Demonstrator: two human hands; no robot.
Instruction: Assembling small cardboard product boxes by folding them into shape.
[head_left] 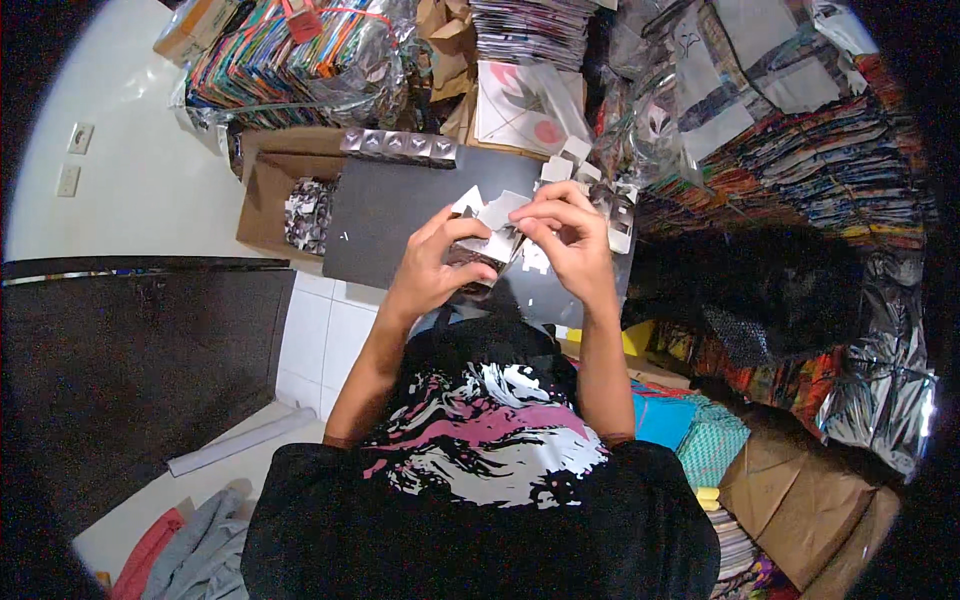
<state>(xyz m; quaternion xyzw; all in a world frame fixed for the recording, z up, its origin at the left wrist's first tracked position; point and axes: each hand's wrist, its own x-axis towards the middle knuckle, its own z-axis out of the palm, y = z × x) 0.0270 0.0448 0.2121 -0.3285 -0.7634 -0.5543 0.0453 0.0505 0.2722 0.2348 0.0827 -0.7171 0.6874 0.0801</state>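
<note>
A small cardboard box (492, 246) with white inner flaps and a dark printed outside is held above the dark tabletop (385, 225). My left hand (428, 268) grips it from the left side, thumb low and fingers over the top. At its raised white flap (505, 208), my right hand (575, 235) pinches with thumb and forefinger. Just right of and beyond that hand lie more printed boxes (622, 215), some with white flaps standing up. A row of several dark-and-silver boxes (400, 148) lines the table's far left edge.
Left of the table, a brown carton (262, 195) holds a pile of printed pieces. Stacks of colourful flat packs (290, 55) rise behind, and another large stack (790, 160) stands at right. Small white scraps lie on the tabletop. A dark panel (140, 370) stands at left.
</note>
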